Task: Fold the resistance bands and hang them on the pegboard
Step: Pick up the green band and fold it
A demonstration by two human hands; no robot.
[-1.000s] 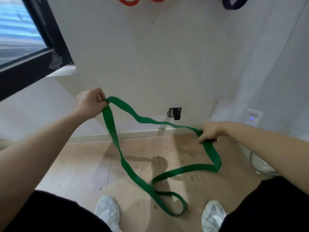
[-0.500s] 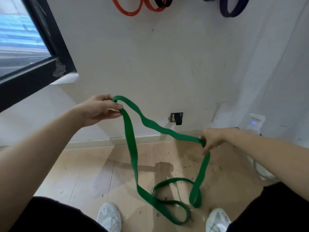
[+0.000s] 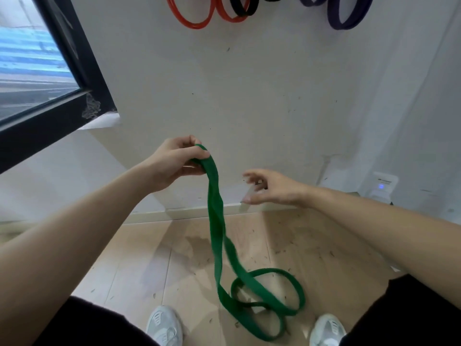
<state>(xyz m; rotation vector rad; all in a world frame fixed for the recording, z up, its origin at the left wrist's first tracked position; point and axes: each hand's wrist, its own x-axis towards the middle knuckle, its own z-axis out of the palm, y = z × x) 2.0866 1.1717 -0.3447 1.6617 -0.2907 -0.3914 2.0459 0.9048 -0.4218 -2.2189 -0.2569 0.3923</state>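
A long green resistance band (image 3: 216,228) hangs from my left hand (image 3: 175,162), which pinches its top end between thumb and fingers in front of the wall. The band drops straight down and its lower part lies in loose loops on the wooden floor between my shoes. My right hand (image 3: 272,187) hovers to the right of the band with fingers spread and relaxed, holding nothing. Red bands (image 3: 197,17), a black band (image 3: 243,10) and a purple band (image 3: 346,20) hang high on the wall at the top edge; their pegs are out of view.
A dark-framed window (image 3: 57,78) fills the upper left. A white device with a blue light (image 3: 381,187) stands at the wall base on the right. My two white shoes (image 3: 163,325) stand on the dusty wooden floor (image 3: 311,248).
My right hand let go of the band, which fell into loops on the floor. My left hand rose and moved right with the band's end. The view tilted up, showing more hung bands.
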